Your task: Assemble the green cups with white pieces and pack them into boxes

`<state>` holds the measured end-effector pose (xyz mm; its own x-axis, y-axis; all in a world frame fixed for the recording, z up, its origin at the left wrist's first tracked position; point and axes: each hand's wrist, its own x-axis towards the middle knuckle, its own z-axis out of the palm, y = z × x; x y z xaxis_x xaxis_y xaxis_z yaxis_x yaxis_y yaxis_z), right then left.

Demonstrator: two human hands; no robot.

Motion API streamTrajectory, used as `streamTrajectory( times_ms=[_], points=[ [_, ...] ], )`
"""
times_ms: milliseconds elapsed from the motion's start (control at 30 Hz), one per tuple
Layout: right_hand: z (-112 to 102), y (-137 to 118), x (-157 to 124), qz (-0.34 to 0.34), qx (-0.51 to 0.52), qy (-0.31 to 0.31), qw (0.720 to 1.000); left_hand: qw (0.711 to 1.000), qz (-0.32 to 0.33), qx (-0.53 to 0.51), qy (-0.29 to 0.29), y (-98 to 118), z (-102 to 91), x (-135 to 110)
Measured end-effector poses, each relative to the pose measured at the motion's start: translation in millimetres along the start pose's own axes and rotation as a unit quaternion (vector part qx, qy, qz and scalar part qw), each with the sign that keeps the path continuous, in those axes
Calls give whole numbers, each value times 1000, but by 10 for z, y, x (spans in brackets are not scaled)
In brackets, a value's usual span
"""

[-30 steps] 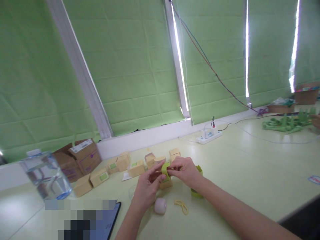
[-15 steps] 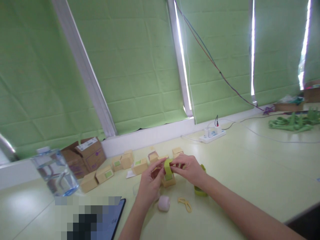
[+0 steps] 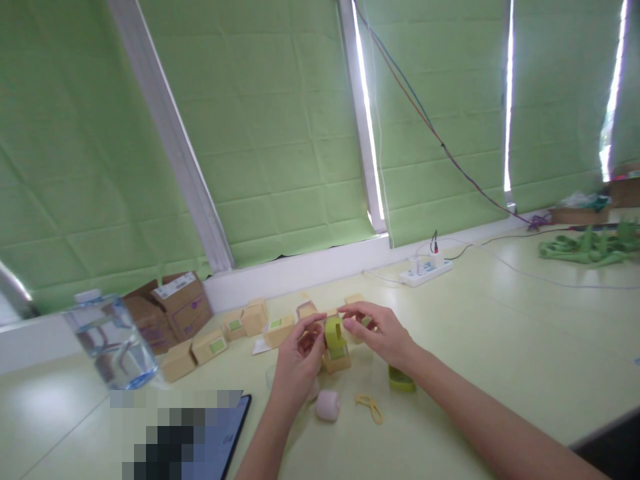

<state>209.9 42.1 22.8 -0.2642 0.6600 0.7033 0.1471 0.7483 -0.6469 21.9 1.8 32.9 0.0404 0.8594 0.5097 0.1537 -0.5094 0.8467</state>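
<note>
1. The right hand (image 3: 383, 337) has just eased off: half a second ago its fingertips pinched the green curled piece (image 3: 333, 330), and now they are parted just beside its right edge. Whether a fingertip still brushes it, I cannot tell.
2. For the work in hand, this likely means the left hand (image 3: 296, 363) alone now steadies the piece.
3. The left grip is narrow, thumb and fingers closed on the piece's left side; the right grip is loosened, with nothing seen in it.
4. The piece is held above the tabletop (image 3: 500, 347), its bend upward, in front of a small box (image 3: 337, 365) with a green label.
5. Nearer the person lie a pale pink cylinder (image 3: 328, 405) and, to its right, a yellow looped piece (image 3: 370, 409). Just beyond the right wrist's near side sits a green rounded holder (image 3: 401, 381), partly hidden by the arm.
6. Farther out, to the left, are 2 small cartons (image 3: 210, 345) end to end, a water bottle (image 3: 113, 343) and a brown cardboard box (image 3: 185, 307).
</note>
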Motion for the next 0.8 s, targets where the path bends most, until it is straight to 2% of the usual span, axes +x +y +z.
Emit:
streamTrajectory(
  times_ms=[133, 233, 367, 467, 800],
  points=[
    [13, -92, -26, -20, -4, -93, 995, 998, 23, 41, -44, 0, 29, -37],
    [27, -107, -33, -24, -34, -133, 990, 995, 13, 63, -71, -1, 41, -63],
    [17, -98, -29, -23, -48, -138, 989, 995, -1, 73, -71, -14, 45, -73],
    [3, -116, -26, -22, -44, -137, 989, 995, 12, 89, -54, -29, 48, -70],
    [3, -147, -33, -23, -43, -146, 988, 983, 57, 162, -61, -17, 55, -90]
  ],
)
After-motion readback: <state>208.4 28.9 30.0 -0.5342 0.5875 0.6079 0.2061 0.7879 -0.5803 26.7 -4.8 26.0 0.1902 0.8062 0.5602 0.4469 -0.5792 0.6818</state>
